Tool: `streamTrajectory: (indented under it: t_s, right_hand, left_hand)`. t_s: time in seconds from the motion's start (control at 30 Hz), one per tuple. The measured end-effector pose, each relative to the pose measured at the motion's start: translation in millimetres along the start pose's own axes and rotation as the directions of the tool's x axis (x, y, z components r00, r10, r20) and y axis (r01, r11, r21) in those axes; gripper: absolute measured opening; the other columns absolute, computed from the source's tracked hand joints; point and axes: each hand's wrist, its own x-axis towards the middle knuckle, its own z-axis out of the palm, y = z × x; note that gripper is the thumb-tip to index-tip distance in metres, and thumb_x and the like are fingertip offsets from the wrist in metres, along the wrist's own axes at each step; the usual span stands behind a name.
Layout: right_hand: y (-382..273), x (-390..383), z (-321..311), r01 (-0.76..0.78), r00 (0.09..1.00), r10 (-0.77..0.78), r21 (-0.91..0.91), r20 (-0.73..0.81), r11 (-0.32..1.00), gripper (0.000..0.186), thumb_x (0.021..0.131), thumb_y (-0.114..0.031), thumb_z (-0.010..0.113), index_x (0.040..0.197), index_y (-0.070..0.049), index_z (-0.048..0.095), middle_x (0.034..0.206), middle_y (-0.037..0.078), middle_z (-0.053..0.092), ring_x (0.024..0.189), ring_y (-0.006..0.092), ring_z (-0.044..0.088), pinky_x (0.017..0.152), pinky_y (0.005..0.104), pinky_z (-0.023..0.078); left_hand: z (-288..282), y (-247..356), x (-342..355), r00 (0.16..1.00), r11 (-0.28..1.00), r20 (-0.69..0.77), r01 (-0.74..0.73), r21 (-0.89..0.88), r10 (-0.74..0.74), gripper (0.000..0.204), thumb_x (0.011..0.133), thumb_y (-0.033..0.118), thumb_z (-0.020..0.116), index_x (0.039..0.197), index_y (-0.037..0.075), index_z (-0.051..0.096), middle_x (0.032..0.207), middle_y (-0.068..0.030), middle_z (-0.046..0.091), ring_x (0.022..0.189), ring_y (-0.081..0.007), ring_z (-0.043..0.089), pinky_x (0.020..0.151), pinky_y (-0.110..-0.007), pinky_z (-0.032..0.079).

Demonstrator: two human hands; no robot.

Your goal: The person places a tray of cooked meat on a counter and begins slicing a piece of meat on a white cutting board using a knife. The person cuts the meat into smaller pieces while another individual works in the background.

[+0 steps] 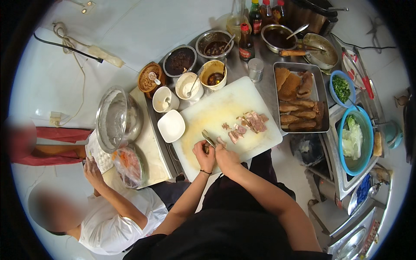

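Observation:
A white cutting board lies before me at a slant. Close together at its near edge are both my hands. My right hand is closed round the handle of a knife, whose blade points away and to the left. Curled beside the blade, my left hand has its fingers closed over something small and dark, mostly hidden. Sliced meat sits in a loose pile to the right of the knife, with smaller meat pieces between the pile and my hands.
A white square bowl, seasoning tubs and a sauce bottle line the board's left and far sides. A metal tray of browned meat stands right, near a blue basin with lettuce. At left, a co-worker is beside a steel bowl.

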Motion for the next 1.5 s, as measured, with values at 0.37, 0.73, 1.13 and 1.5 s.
streamTrajectory:
  t_s: [0.37,0.73,1.13,1.5]
  right_hand:
    - [-7.6,35.7,16.5,0.103,0.98,-0.113,-0.066,-0.167,0.992,0.013,0.082,-0.013,0.047,0.09,-0.002,0.045,0.079,0.016,0.064,0.079,0.0275,0.064,0.072,0.035,0.05]
    - [8.5,-8.3,14.4,0.036,0.998,-0.033,0.041,-0.059,0.999,0.018,0.082,-0.01,0.045,0.096,0.001,0.042,0.085,0.021,0.063,0.081,0.0321,0.063,0.07,0.0404,0.05]
    - [68.3,-2.3,-19.6,-0.103,0.972,0.115,0.069,-0.206,0.992,0.024,0.082,-0.011,0.046,0.099,0.004,0.039,0.077,0.025,0.06,0.075,0.0399,0.059,0.067,0.047,0.047]
    - [47.4,-21.5,-25.1,-0.078,0.993,0.078,-0.002,-0.087,0.997,0.023,0.083,-0.014,0.045,0.098,0.003,0.038,0.074,0.025,0.059,0.071,0.0418,0.059,0.064,0.0487,0.046]
  left_hand:
    - [-2.7,-14.0,4.4,0.997,0.997,-0.025,-0.075,-0.009,0.075,0.027,0.071,0.008,0.06,0.095,0.003,0.051,0.091,-0.0138,0.051,0.088,-0.0299,0.044,0.079,-0.037,0.036]
    - [-3.9,-14.4,-0.1,0.997,0.997,-0.035,-0.071,-0.012,0.071,0.028,0.071,0.009,0.061,0.096,0.002,0.052,0.091,-0.0142,0.051,0.087,-0.0296,0.046,0.078,-0.037,0.037]
    - [10.1,4.2,-0.6,1.0,0.997,-0.01,-0.005,-0.072,0.005,0.029,0.071,0.01,0.062,0.097,0.003,0.051,0.092,-0.0142,0.051,0.09,-0.0297,0.046,0.081,-0.037,0.037]
    - [20.9,14.4,7.5,0.996,0.995,-0.013,-0.086,-0.041,0.085,0.029,0.068,0.008,0.057,0.096,0.002,0.049,0.093,-0.015,0.049,0.089,-0.0309,0.043,0.081,-0.037,0.036]
